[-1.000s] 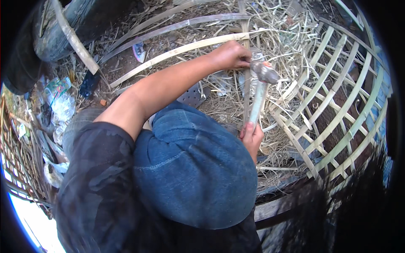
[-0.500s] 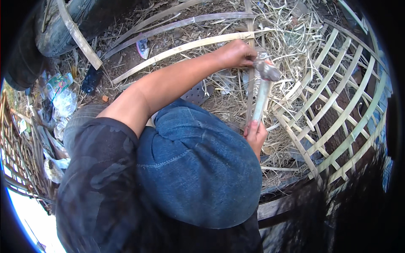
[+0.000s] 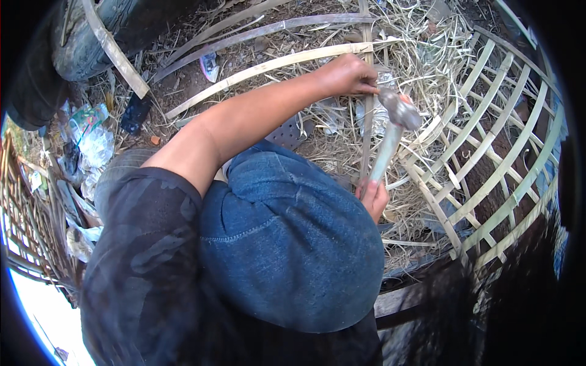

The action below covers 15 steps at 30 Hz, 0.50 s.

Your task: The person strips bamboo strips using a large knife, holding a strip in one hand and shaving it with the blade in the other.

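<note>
My right hand (image 3: 373, 196) is wrapped round the lower end of a hammer (image 3: 387, 152). Its head (image 3: 401, 111), slightly smeared by motion, is just right of my left fingertips. Reaching across from the left, my left hand (image 3: 351, 74) is closed in a pinch over an upright wooden slat (image 3: 367, 137); whatever is between the fingertips is too small to make out. A pale bamboo strip (image 3: 284, 63) runs leftward from that slat just beyond my left hand. Farther off, a greyer strip (image 3: 287, 25) meets the same slat.
On the right stands a woven bamboo lattice (image 3: 497, 161). Pale shavings (image 3: 421, 61) litter the ground. My blue-jeaned knee (image 3: 293, 238) fills the middle. Plastic bags (image 3: 91, 140) and a stick bundle (image 3: 30, 213) lie left, with a thick log (image 3: 101, 39) at the far left.
The hammer head has swung a little to the right, away from my left fingertips. My left hand keeps its pinch by the slat. The whole view has shifted slightly.
</note>
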{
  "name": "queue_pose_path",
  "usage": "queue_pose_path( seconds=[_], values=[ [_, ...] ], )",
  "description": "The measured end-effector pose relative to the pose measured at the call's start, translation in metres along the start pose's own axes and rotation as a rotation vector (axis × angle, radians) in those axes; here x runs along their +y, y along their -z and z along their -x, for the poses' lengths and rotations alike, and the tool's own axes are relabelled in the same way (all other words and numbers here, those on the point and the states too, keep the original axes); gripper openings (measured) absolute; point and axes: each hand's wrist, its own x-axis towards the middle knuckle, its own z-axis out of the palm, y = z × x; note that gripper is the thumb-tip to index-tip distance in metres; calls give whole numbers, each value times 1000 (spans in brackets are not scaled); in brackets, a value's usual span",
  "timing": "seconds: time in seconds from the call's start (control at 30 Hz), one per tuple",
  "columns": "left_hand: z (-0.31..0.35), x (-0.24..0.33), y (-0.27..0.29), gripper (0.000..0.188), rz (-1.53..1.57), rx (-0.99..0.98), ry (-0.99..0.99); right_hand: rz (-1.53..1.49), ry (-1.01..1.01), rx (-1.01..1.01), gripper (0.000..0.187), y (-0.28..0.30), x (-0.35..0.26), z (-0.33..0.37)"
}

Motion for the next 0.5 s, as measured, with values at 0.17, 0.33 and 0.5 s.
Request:
queue_pose_path(
  seconds=[0.17, 0.33, 0.5],
  values=[
    [-2, 1, 3, 18, -13, -20, 19, -25, 130, -29, 43, 2, 4, 2],
    [-2, -2, -2, 19, -47, 44, -76, 93, -50, -70, 42, 3, 7, -20],
    [-2, 1, 3, 16, -68, -39, 2, -43, 60, -1, 42, -4, -6, 0]
  ],
)
